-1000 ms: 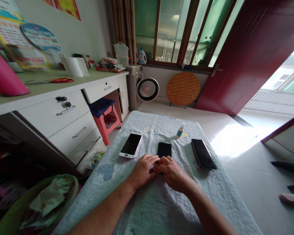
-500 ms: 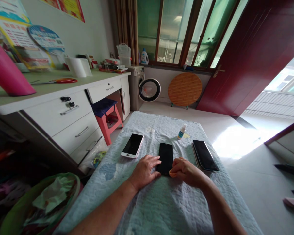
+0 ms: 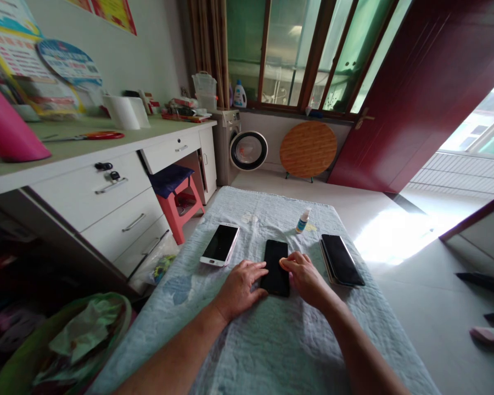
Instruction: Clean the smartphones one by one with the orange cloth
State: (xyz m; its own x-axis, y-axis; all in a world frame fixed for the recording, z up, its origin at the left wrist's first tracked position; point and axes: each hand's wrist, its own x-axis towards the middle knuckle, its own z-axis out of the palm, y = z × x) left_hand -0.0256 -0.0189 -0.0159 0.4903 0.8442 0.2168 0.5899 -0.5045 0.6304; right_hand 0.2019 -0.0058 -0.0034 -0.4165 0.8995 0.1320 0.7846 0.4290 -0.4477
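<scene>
A black phone (image 3: pixel 275 277) lies face up on the cloth-covered table. My left hand (image 3: pixel 242 285) rests at its left edge, fingers stretched out with the tips touching it. My right hand (image 3: pixel 308 277) pinches a small orange pad (image 3: pixel 283 263) against the right part of the screen; most of the pad is hidden by the fingers. To the left lies a white phone (image 3: pixel 220 244) with a dark screen. Another black phone (image 3: pixel 341 260) lies at the right on top of a flat light-coloured thing. A small spray bottle (image 3: pixel 302 221) stands upright behind the middle phone.
Pale blue quilted cloth (image 3: pixel 247 356) covers the table. A white desk (image 3: pixel 86 192) runs along the left, with a pink stool (image 3: pixel 181 206) partly under it. A green bin (image 3: pixel 123 323) holding crumpled paper stands at lower left. The washing machine (image 3: pixel 225 145) has its door open.
My right hand has moved the orange pad up the screen, from the lower right corner to the upper right part. My left hand stays at the phone's left edge. The view has shifted slightly.
</scene>
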